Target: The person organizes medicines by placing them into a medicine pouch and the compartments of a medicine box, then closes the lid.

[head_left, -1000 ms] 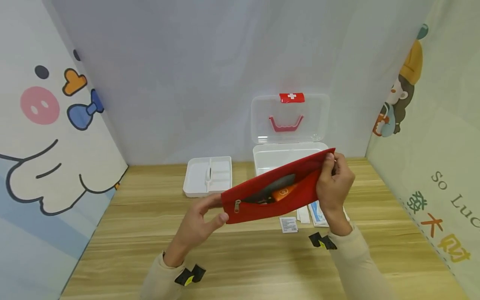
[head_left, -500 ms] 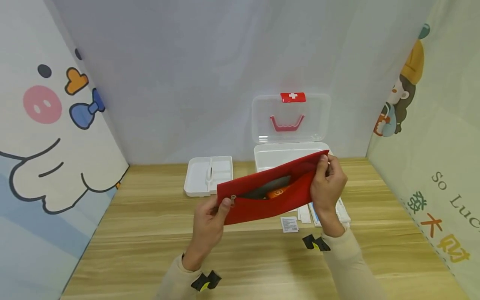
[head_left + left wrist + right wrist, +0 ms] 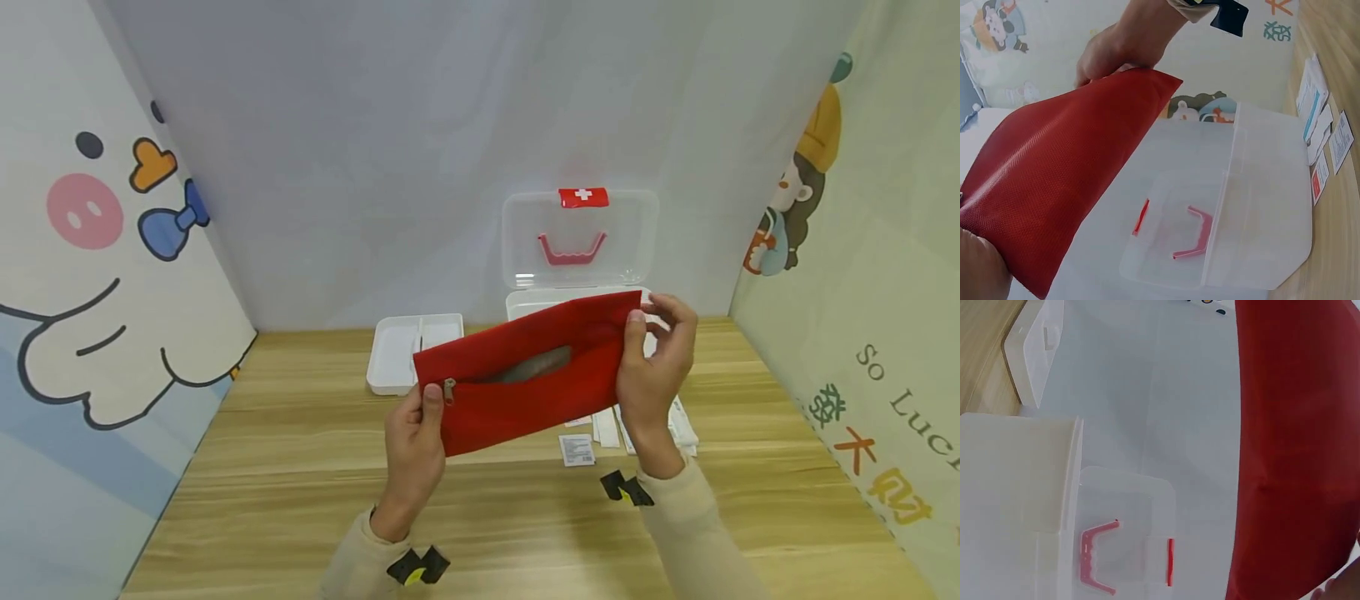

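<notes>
“So Luc” (image 3: 902, 406) on wall (image 3: 892, 275), cross (image 3: 582, 194) on latch (image 3: 597, 199)

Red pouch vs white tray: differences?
The pouch is red; the tray is white. The pouch is held tilted by the left hand and right hand; the tray rests on the table. The pouch has a zip pull; the tray shows none. Both are open.

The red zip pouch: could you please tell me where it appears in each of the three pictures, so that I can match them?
Head: red zip pouch just below the centre, its right end higher.
Left wrist: red zip pouch across the left half, slanting from upper middle to lower left.
Right wrist: red zip pouch down the right side, cut off at top and bottom.
Shared landmark: the pink handle on the clear lid.
</notes>
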A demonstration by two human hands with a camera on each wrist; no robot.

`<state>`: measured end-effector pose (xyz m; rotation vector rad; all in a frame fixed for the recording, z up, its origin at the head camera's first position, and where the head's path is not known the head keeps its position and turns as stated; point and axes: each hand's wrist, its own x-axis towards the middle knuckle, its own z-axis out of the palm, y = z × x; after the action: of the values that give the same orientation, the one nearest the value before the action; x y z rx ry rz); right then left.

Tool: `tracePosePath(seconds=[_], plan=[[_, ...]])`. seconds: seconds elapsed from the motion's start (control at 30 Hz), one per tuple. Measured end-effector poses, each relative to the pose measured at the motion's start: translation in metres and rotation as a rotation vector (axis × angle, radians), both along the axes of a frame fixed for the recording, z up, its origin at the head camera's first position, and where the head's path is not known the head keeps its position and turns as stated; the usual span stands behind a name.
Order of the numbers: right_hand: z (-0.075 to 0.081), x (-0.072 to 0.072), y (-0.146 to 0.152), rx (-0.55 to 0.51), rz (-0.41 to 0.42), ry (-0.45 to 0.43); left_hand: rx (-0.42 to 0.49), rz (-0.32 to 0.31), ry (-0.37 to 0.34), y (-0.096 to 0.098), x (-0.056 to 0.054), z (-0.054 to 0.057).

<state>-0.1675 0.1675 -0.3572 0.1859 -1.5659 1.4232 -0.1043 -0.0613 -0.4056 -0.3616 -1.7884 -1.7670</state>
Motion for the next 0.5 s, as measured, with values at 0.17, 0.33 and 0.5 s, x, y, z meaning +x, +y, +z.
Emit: tracePosePath(seconds=[0.17, 0.33, 0.5], plan=[[0.006, 0.010, -0.015, 0.065, -0.085, 0.288, 0.042, -0.025, -0.015, 0.002, -0.001, 0.001], [-0.005, 0.017, -0.032, 0.258, 0.030, 0.520, 0.072, -0.053, -0.017, 0.006, -0.002, 0.003], [-0.010, 0.032, -0.048, 0.586, 0.140, 0.496, 0.082, -0.071, -0.024, 0.011, -0.003, 0.004]])
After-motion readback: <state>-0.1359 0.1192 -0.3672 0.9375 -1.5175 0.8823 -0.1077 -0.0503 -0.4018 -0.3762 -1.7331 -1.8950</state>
